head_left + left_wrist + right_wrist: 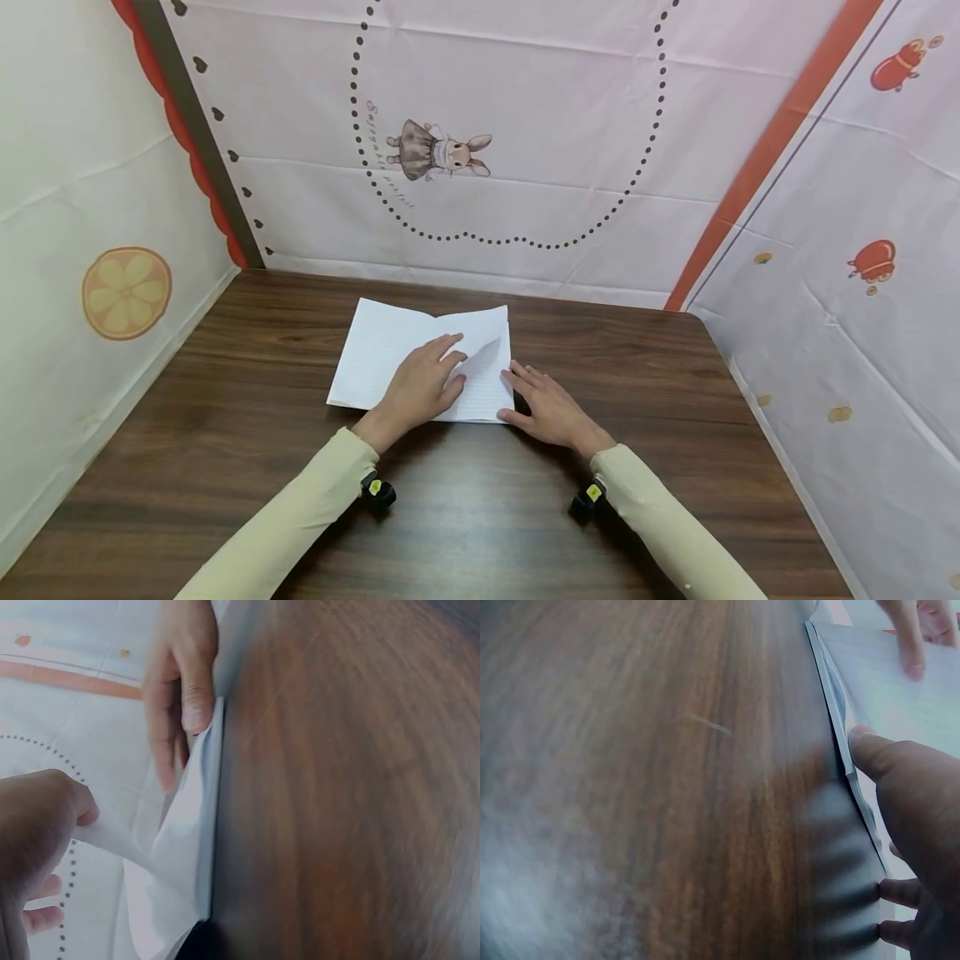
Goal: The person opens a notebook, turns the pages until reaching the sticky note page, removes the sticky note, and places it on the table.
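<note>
An open notebook (386, 350) with white lined pages lies on the wooden table. Over its middle, my left hand (420, 385) has its fingers spread and loosely bent. One page (482, 357) stands partly raised beside those fingers; in the left wrist view the lifted page (120, 844) reaches up to the left hand (37, 832). My right hand (551, 408) rests at the notebook's right edge, its thumb on the lower right corner. In the right wrist view, fingertips of the right hand (930, 817) touch down along that edge.
The dark wooden table (247, 467) spreads around the notebook. Printed white cloth (525, 125) hangs behind the table and along both sides. A small black camera (377, 493) is strapped to the left wrist, another camera (587, 500) to the right.
</note>
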The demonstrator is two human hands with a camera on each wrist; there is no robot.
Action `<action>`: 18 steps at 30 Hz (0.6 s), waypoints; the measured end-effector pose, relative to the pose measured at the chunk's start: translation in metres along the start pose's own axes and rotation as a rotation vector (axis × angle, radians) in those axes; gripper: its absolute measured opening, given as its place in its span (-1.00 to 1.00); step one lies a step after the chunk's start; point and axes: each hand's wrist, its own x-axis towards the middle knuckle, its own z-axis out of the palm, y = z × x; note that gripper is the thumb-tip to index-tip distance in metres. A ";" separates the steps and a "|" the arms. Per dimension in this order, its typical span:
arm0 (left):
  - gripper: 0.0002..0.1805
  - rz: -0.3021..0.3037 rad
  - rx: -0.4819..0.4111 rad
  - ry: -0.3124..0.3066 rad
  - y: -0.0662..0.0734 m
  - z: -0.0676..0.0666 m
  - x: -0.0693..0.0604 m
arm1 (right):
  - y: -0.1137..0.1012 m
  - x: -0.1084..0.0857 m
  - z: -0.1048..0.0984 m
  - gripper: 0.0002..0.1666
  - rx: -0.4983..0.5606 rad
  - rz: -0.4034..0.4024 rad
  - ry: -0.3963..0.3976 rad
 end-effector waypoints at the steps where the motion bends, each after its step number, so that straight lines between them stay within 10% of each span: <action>1: -0.70 -0.008 0.004 0.019 -0.002 -0.003 0.000 | 0.000 0.000 0.000 -0.08 0.001 0.000 -0.003; 18: -0.84 -0.168 -0.014 0.269 -0.034 -0.045 -0.030 | 0.001 -0.001 0.000 -0.20 -0.015 -0.037 -0.006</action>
